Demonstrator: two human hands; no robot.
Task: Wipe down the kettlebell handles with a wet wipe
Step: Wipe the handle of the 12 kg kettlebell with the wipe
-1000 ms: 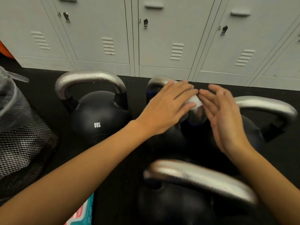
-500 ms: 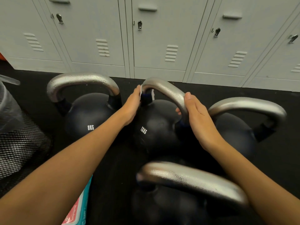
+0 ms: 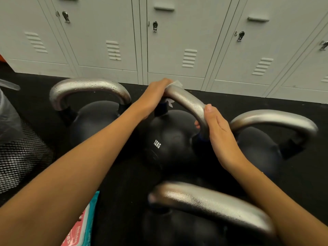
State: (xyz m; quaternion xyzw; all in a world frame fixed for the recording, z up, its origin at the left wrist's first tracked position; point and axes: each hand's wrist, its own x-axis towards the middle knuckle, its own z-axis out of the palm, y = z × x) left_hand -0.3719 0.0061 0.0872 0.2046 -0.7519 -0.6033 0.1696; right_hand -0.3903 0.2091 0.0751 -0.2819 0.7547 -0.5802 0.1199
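Grey lockers back a black floor. At centre frame, the left hand [image 3: 156, 93] presses a white wet wipe [image 3: 174, 84] around the 12KG black kettlebell's silver handle [image 3: 188, 102]; the right hand [image 3: 217, 128] grips its lower end. The thin wipe could bunch or slip off.

left hand [image 3: 154, 96] curled, right hand [image 3: 219, 132] gripping

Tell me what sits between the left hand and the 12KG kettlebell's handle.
In the head view, the white wet wipe is wrapped between the left hand and the handle; its edges poke out above and below.
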